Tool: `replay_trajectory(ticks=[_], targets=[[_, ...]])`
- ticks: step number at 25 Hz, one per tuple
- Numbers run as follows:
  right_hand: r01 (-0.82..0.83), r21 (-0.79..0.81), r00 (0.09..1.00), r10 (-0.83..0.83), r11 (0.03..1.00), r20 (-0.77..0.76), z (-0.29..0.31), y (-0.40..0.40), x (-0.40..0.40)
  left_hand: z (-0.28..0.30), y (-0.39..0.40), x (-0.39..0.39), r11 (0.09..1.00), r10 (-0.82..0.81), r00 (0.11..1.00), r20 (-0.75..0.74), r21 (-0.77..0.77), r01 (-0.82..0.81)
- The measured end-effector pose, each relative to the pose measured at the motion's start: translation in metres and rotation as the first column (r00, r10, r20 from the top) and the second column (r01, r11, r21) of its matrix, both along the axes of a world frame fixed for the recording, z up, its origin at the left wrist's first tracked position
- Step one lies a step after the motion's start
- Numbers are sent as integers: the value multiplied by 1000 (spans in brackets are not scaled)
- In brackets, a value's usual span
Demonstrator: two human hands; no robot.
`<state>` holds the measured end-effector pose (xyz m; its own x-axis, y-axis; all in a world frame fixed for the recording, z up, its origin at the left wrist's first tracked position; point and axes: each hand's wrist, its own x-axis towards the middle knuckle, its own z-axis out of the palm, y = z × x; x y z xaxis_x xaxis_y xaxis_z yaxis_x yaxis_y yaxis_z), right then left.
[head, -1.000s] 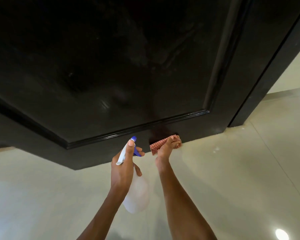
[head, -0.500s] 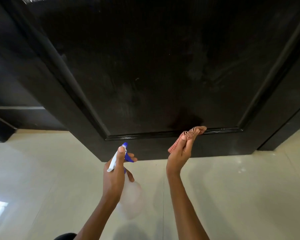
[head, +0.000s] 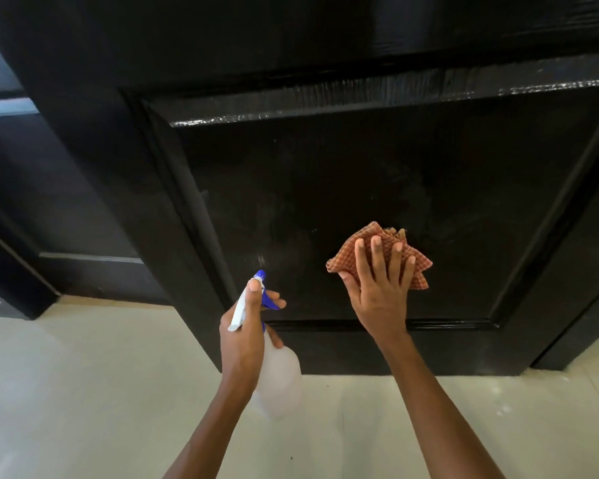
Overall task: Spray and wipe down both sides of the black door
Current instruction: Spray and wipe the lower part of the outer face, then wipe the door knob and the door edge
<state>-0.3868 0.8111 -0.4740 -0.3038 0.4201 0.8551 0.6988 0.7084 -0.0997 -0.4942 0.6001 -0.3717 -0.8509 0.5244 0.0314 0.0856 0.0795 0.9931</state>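
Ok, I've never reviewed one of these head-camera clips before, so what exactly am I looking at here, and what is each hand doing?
There is no machine here. A person wears a wide-angle camera on the head, looking forward and down, so both arms reach in from the bottom edge. Ahead is a black door standing over a pale tiled floor. The left hand holds a spray bottle with a blue and white nozzle, its grip curled round the neck. The right hand presses a red checked cloth flat against the door's lower panel with spread fingers.
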Motion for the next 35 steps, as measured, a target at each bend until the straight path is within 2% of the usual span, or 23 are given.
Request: replay_trajectory(ticks=[4,6,9,13,15,17,18,20,21,23,25,27,30,32,35], targets=[[-47,-29,992,43,998,-115,0,-9,-13,2,2,-2,1000,15,1000,-20,15,-15],[-111,-51,975,99,992,-198,23,-17,-22,13,0,1,997,74,997,-15,30,-73],[-281,-66,905,241,958,-349,101,-34,-41,61,-5,-7,984,177,983,47,21,-178],[-497,-166,767,342,852,-543,216,-73,-61,177,-22,-28,973,227,967,113,17,-231],[-576,-333,681,214,747,-700,257,-97,-66,239,-37,-35,969,245,964,100,-2,-246],[-670,-513,566,-79,537,-821,301,-126,-64,296,-55,-37,977,213,973,92,-34,-210],[-721,-541,504,-208,432,-838,326,-140,-63,327,-66,-40,980,196,976,99,-48,-192],[-774,-550,437,-363,315,-823,372,-170,-49,386,-87,-39,980,184,978,98,-91,-175],[-776,-567,446,-395,276,-803,396,-184,-39,413,-96,-34,980,176,981,87,-106,-167],[-746,-637,520,-429,193,-739,462,-208,-18,473,-115,-27,975,179,980,88,-152,-165],[-727,-673,574,-415,138,-705,538,-231,1,525,-133,-14,968,207,973,106,-164,-188],[-741,-656,585,-337,148,-737,613,-245,3,568,-145,-10,964,235,965,117,-151,-217],[-776,-608,574,-209,170,-791,691,-251,-16,617,-156,-21,955,275,956,107,-148,-258],[-801,-542,534,-104,256,-839,725,-250,-38,641,-160,-36,957,271,957,100,-136,-257],[-806,-436,455,-52,400,-889,758,-238,-86,656,-167,-73,970,224,969,106,-121,-211]])
